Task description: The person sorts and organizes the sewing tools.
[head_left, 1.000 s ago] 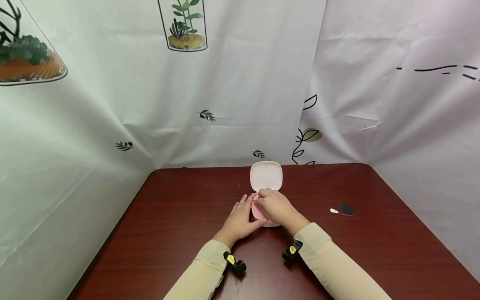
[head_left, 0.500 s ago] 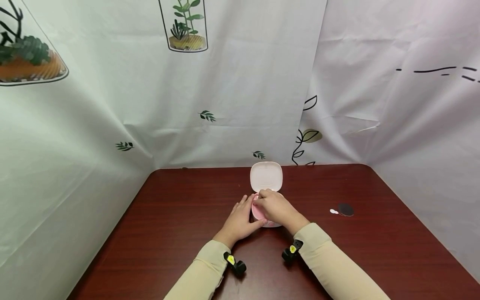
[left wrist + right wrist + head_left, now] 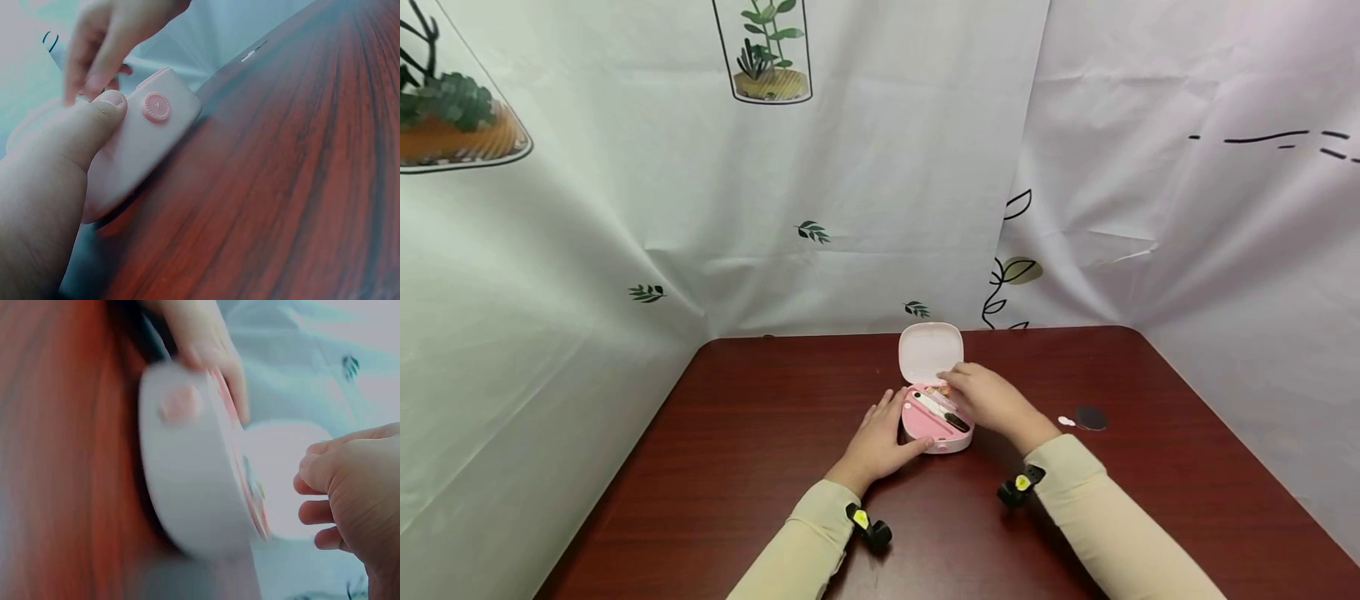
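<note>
A small white case with a pink tray stands on the table, its white lid tipped back. In the tray lie a white tool and a black-ended piece. My left hand rests against the case's left side, fingers straight, thumb on the front rim beside the pink round button. My right hand hovers over the case's back right. Its fingers are loosely bent in the right wrist view, with nothing visible between them, and it hides part of the tray.
To the right on the brown table lie a dark round disc and a small white piece next to it. A printed cloth hangs behind the table and along its sides.
My right hand has lifted off the pink tray and moved to the right and back, uncovering the tools there. The left hand has stayed at the case.
</note>
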Tool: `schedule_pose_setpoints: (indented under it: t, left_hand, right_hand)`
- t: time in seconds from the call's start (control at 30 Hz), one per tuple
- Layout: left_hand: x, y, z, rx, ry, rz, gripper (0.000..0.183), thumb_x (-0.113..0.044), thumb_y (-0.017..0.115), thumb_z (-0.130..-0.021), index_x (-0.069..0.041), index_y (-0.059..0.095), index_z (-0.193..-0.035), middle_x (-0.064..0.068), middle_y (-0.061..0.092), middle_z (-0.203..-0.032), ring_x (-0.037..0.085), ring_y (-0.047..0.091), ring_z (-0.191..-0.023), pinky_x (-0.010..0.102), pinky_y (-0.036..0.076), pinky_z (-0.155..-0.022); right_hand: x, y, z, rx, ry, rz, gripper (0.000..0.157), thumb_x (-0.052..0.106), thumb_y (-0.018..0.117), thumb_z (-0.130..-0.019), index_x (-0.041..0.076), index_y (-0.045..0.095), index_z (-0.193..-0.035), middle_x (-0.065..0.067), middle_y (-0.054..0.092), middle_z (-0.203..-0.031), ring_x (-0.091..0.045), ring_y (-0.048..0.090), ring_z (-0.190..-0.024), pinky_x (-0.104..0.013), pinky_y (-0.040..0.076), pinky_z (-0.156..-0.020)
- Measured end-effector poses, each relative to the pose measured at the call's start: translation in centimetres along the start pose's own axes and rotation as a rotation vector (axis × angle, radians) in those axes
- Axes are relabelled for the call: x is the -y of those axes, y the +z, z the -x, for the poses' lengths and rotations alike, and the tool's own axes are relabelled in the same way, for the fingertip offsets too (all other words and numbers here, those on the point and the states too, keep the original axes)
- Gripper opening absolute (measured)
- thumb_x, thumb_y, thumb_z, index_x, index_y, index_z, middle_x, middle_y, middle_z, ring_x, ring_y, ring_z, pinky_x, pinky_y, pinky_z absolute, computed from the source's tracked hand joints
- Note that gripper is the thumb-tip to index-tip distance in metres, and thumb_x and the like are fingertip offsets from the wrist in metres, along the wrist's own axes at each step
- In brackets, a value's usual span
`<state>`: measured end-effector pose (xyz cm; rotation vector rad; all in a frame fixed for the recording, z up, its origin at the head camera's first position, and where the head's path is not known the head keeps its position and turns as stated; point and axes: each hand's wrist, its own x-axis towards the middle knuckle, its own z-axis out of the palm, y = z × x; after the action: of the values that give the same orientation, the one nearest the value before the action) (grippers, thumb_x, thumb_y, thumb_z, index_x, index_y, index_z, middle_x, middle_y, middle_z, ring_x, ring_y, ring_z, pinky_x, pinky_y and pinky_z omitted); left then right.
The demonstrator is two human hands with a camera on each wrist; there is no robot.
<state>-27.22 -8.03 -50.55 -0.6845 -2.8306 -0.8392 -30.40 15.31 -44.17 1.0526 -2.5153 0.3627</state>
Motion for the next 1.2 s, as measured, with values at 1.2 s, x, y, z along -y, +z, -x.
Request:
schedule_pose_setpoints:
  t: [1.2]
  left_hand:
    - [0.0,0.0,0.0,0.004,-0.011,0.009,0.098,-0.066,0.061,-0.088,-0.007,0.028,-0.159,0.013,0.036,-0.161,0.033,0.023,-0.153,0.054,0.022,-0.121]
  right_hand:
    - [-9.2,-1.9,15.6,-0.001,0.321,0.024,0.008,0.006,0.071,-0.091,0.001,0.073,-0.097,-0.005,0.063,-0.089,-0.029,0.063,-0.084,-0.05,0.053,-0.078]
